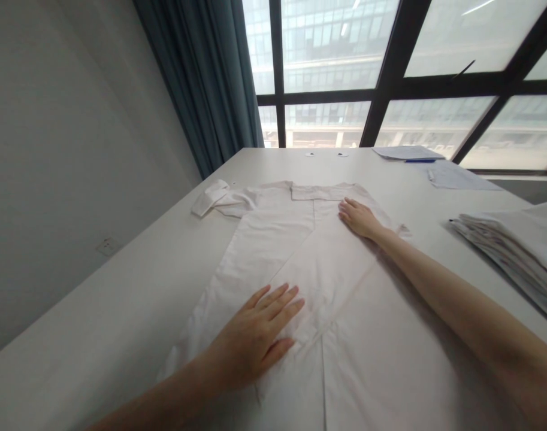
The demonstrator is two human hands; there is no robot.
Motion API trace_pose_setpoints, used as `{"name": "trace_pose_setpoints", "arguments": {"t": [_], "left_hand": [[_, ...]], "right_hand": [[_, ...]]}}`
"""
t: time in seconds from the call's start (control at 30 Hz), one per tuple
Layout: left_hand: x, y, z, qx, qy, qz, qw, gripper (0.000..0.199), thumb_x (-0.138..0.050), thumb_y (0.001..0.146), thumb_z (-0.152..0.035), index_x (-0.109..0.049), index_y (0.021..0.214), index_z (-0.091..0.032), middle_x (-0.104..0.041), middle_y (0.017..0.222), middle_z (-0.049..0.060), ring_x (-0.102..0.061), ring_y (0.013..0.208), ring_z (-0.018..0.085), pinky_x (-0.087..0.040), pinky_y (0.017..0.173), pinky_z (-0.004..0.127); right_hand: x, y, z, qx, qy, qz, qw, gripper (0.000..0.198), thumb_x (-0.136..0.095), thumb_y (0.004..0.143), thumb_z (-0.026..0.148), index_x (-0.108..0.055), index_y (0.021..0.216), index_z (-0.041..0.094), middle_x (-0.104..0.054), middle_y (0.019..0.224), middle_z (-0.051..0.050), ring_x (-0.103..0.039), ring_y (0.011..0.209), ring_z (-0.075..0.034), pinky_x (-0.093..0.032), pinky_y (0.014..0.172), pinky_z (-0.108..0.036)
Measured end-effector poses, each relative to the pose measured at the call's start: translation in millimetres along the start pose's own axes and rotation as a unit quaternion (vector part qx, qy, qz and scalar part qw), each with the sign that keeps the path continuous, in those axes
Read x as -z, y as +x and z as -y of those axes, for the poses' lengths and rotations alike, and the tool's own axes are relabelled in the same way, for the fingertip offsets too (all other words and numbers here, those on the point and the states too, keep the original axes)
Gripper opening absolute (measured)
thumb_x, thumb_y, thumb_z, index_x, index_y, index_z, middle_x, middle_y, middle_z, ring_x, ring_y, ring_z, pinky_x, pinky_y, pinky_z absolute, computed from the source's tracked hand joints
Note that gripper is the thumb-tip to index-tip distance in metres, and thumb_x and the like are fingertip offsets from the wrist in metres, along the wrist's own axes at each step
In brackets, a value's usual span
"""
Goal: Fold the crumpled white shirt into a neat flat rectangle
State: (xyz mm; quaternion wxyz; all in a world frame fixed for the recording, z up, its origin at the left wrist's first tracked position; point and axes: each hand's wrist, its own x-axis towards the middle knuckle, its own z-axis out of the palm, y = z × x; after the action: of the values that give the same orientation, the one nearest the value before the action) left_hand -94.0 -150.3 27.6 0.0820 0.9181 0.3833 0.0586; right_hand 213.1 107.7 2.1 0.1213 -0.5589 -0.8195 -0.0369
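A white long-sleeved garment [273, 239], like a shirt or coat, lies spread on the white table [178, 269] with its collar end away from me. One sleeve sticks out at the far left, its cuff end bunched up. My left hand [259, 335] rests flat on the lower middle of the cloth, fingers spread. Farther up, just below the collar on the right side, my right hand [358, 218] also lies flat with its fingers stretched out. Neither hand grips the fabric. Most of the right sleeve is hidden behind my right forearm.
A stack of folded pale cloth [520, 239] stands at the table's right edge. Papers [462, 176] with a blue pen [420, 160] lie at the far right. A blue curtain [210, 72] and windows are beyond the table; a wall with a socket [108, 246] is on the left.
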Motion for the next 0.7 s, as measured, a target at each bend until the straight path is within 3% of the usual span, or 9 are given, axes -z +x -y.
{"name": "trace_pose_setpoints", "arguments": {"t": [0.07,0.17,0.27,0.37,0.57,0.7], "left_hand": [[-0.2,-1.0,-0.5,0.006,0.011,0.006,1.000,0.058,-0.049,0.095,-0.028,-0.031,0.150,-0.027,-0.027,0.159,0.006,-0.023,0.146,0.025,-0.025,0.117,0.047],[-1.0,-3.1,-0.9,-0.002,0.017,0.007,1.000,0.058,-0.050,0.096,-0.031,-0.030,0.150,-0.033,-0.022,0.160,0.005,-0.021,0.147,0.028,-0.025,0.116,0.050],[-0.9,-4.6,-1.4,-0.013,0.014,-0.002,1.000,0.059,-0.052,0.095,-0.034,-0.030,0.149,-0.038,-0.018,0.161,0.004,-0.019,0.147,0.030,-0.024,0.116,0.052],[1.1,-5.9,-2.5,-0.021,0.011,0.001,1.000,0.059,-0.054,0.094,-0.036,-0.030,0.149,-0.040,-0.015,0.162,0.004,-0.019,0.147,0.032,-0.024,0.115,0.053],[5.0,-10.8,-4.4,-0.029,0.009,0.013,0.999,0.058,-0.053,0.095,-0.042,-0.031,0.149,-0.040,-0.016,0.162,0.007,-0.019,0.147,0.033,-0.024,0.115,0.054],[8.1,-10.9,0.9,-0.014,0.012,0.022,1.000,0.051,-0.041,0.100,-0.042,-0.029,0.150,-0.035,-0.025,0.159,0.006,-0.023,0.146,0.026,-0.022,0.117,0.050]], "right_hand": [[0.2,-17.3,20.9,0.052,0.018,0.019,0.998,0.043,-0.037,0.101,0.035,-0.049,0.137,0.013,-0.041,0.150,-0.018,-0.040,0.137,-0.026,-0.036,0.110,-0.044],[1.2,-46.3,47.1,0.129,0.043,0.047,0.990,0.053,-0.030,0.101,0.046,-0.040,0.146,0.019,-0.038,0.154,-0.010,-0.034,0.141,-0.023,-0.031,0.114,-0.042],[4.6,-67.2,51.6,0.159,0.054,0.068,0.983,0.058,-0.027,0.100,0.053,-0.032,0.151,0.024,-0.034,0.157,-0.004,-0.029,0.144,-0.019,-0.026,0.116,-0.040],[9.1,-73.4,30.6,0.123,0.043,0.077,0.988,0.060,-0.024,0.099,0.055,-0.032,0.151,0.026,-0.032,0.157,-0.005,-0.027,0.144,-0.021,-0.024,0.116,-0.043],[15.9,-68.0,-28.6,-0.011,-0.003,0.075,0.997,0.062,-0.023,0.097,0.051,-0.033,0.150,0.021,-0.031,0.157,-0.010,-0.028,0.144,-0.028,-0.026,0.114,-0.050],[21.2,-68.7,-37.0,-0.047,-0.016,0.065,0.997,0.058,-0.025,0.097,0.046,-0.036,0.148,0.019,-0.034,0.155,-0.013,-0.032,0.142,-0.031,-0.027,0.113,-0.055]]}}
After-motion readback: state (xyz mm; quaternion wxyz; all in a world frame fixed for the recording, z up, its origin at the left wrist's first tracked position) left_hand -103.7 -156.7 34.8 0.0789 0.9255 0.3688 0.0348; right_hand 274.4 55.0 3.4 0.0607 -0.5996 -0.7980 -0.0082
